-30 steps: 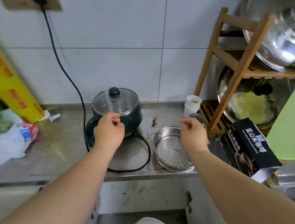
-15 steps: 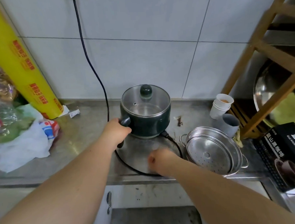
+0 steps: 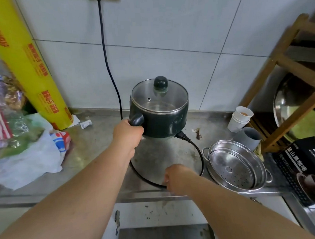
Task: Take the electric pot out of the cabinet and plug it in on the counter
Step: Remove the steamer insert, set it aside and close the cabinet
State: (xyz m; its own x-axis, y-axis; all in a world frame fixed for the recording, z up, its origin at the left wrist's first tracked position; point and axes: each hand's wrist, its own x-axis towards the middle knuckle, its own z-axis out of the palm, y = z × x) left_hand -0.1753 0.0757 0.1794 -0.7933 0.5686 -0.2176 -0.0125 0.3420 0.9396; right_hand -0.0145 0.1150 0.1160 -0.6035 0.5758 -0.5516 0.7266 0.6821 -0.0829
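My left hand (image 3: 127,133) closed round pot (image 3: 159,112) handle, which points back toward me. My right hand (image 3: 175,174) curled on cord (image 3: 194,145) loop at counter (image 3: 92,144) edge; grip unclear. Pot upright near wall, cord running up to socket.

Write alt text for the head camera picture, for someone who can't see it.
A person's left hand grips the side handle of a dark electric pot with a glass lid on a steel counter, while the right hand rests at the black power cord looping in front. The cord runs up the tiled wall; a steel steamer basket sits to the right.
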